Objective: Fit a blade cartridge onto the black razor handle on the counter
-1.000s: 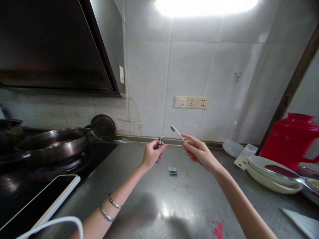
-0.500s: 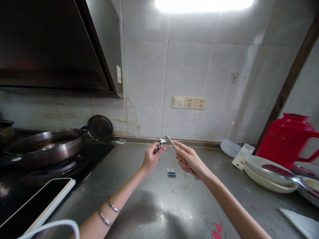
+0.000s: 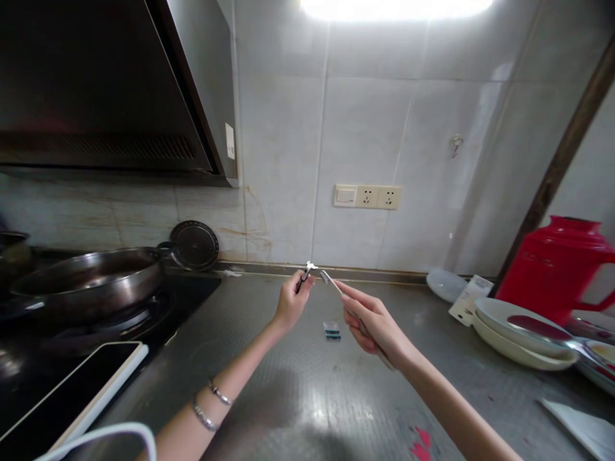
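Observation:
My left hand [image 3: 291, 299] is closed around the dark handle of a small razor [image 3: 306, 274], whose bright metallic head points up and away from me. In my right hand [image 3: 372, 318] is a toothbrush [image 3: 335, 283] with a pale handle. Its bristled head stands close to the razor's head, with a small gap between them. Below and between both hands, a small clear pack with dark blue-green strips [image 3: 332, 331] lies on the metal counter [image 3: 288, 397].
A steel pan [image 3: 91, 275] sits on the stove at left, near a phone [image 3: 77, 397] and a white cable [image 3: 106, 430]. At right are stacked plates [image 3: 521, 349], a white card [image 3: 471, 299] and a red thermos [image 3: 552, 272]. A range hood [image 3: 106, 96] hangs upper left.
The toothbrush head has moved slightly down and away from the razor head, and its bristles now show. My left hand has tilted the razor a little.

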Demonstrator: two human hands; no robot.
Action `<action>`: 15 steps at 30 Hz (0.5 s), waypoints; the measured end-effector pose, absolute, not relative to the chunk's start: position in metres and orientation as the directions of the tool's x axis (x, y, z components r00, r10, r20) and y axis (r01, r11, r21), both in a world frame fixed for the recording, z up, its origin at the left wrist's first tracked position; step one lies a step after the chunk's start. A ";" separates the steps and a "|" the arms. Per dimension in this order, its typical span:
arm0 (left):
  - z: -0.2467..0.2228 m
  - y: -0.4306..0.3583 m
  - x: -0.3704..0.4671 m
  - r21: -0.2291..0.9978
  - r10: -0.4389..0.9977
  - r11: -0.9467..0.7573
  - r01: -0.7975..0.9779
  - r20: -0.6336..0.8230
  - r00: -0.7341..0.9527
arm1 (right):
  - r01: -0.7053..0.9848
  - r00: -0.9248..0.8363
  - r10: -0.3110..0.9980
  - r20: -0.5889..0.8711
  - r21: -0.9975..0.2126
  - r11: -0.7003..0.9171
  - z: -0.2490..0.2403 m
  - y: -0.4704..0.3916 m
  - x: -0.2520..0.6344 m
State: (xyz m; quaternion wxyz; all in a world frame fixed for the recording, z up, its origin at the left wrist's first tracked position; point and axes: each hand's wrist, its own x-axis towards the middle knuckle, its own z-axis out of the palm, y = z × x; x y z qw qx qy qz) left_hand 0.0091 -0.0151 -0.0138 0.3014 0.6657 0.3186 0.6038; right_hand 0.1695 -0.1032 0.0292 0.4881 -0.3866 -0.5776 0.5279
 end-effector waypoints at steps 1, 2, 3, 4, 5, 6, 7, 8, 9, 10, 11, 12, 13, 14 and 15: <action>-0.014 -0.015 0.009 0.789 0.791 -0.612 0.051 0.609 0.059 | -0.071 -0.213 0.963 0.166 -0.986 0.154 0.029 -0.103 0.169; -0.014 -0.015 0.010 0.793 0.794 -0.608 0.044 0.605 0.055 | -0.076 -0.197 0.964 0.178 -0.983 0.166 0.030 -0.102 0.169; -0.014 -0.016 0.011 0.796 0.797 -0.603 0.042 0.601 0.056 | -0.084 -0.178 0.965 0.192 -0.980 0.179 0.031 -0.101 0.168; -0.014 -0.017 0.012 0.799 0.800 -0.599 0.042 0.597 0.063 | -0.091 -0.161 0.966 0.204 -0.977 0.191 0.032 -0.098 0.167; -0.015 -0.018 0.013 0.802 0.803 -0.595 0.044 0.592 0.074 | -0.097 -0.149 0.966 0.213 -0.975 0.200 0.032 -0.096 0.165; -0.015 -0.020 0.015 0.805 0.805 -0.592 0.045 0.587 0.086 | -0.100 -0.142 0.966 0.218 -0.974 0.205 0.032 -0.094 0.162; -0.014 -0.021 0.015 0.807 0.807 -0.589 0.045 0.583 0.095 | -0.103 -0.137 0.965 0.223 -0.972 0.210 0.031 -0.093 0.160; -0.014 -0.022 0.016 0.809 0.808 -0.586 0.042 0.581 0.097 | -0.105 -0.140 0.964 0.228 -0.971 0.214 0.029 -0.092 0.157; -0.013 -0.023 0.016 0.810 0.809 -0.585 0.037 0.580 0.089 | -0.106 -0.147 0.961 0.232 -0.970 0.218 0.026 -0.093 0.155; -0.011 -0.023 0.015 0.811 0.810 -0.585 0.030 0.582 0.076 | -0.108 -0.155 0.959 0.235 -0.969 0.220 0.022 -0.094 0.153; -0.010 -0.023 0.014 0.810 0.810 -0.586 0.023 0.584 0.061 | -0.110 -0.159 0.958 0.239 -0.969 0.223 0.019 -0.095 0.151; -0.009 -0.023 0.013 0.809 0.808 -0.588 0.016 0.587 0.047 | -0.114 -0.155 0.957 0.244 -0.967 0.227 0.017 -0.096 0.150; -0.008 -0.022 0.012 0.808 0.808 -0.589 0.010 0.588 0.039 | -0.120 -0.143 0.957 0.252 -0.964 0.236 0.015 -0.096 0.150; -0.008 -0.022 0.012 0.808 0.808 -0.589 0.005 0.589 0.037 | -0.127 -0.126 0.956 0.265 -0.960 0.250 0.014 -0.096 0.150; -0.008 -0.021 0.012 0.808 0.808 -0.589 0.002 0.588 0.042 | -0.136 -0.106 0.954 0.282 -0.954 0.267 0.015 -0.096 0.150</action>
